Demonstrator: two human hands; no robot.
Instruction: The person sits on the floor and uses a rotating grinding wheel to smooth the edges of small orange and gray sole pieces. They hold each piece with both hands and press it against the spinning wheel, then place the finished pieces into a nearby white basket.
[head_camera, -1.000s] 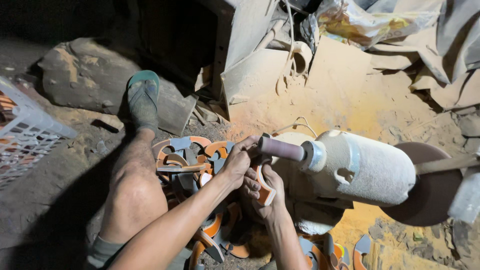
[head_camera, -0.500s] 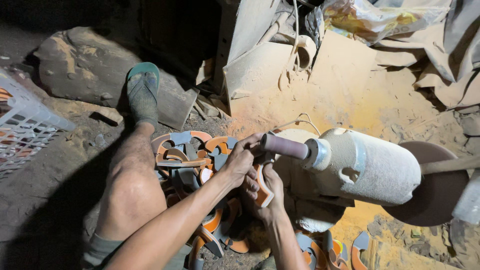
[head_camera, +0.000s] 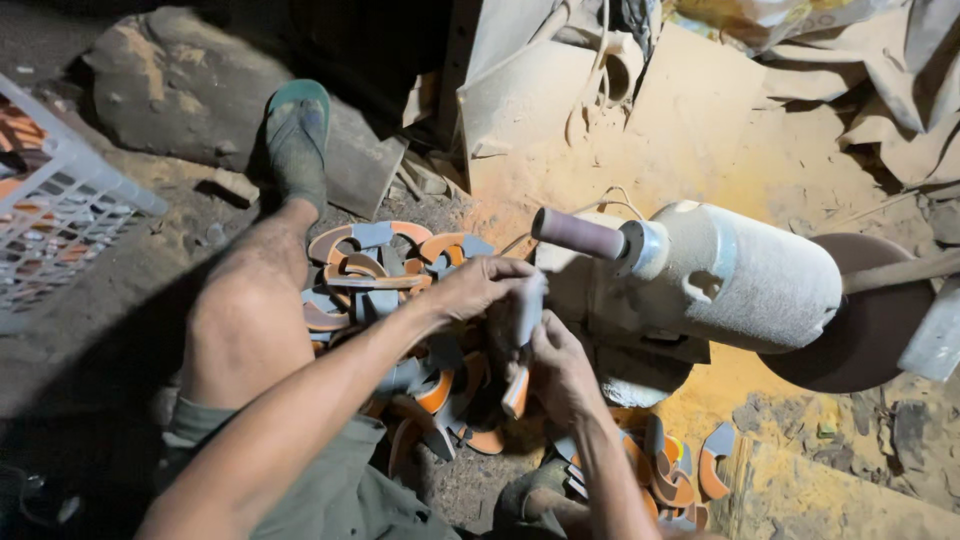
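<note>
Now both hands hold one curved orange and grey piece (head_camera: 520, 345) | left hand (head_camera: 480, 288) pinches its top | right hand (head_camera: 560, 372) grips its lower end | just near the sanding drum (head_camera: 580, 234) | pile of pieces (head_camera: 385, 262) left

Both hands, left (head_camera: 480, 288) and right (head_camera: 562, 372), grip one curved orange-grey piece (head_camera: 522, 340) just below the spindle (head_camera: 580, 234) of a dusty motor (head_camera: 745, 275). Similar pieces (head_camera: 390, 262) lie heaped beneath; white crate (head_camera: 60, 200) far left.
</note>
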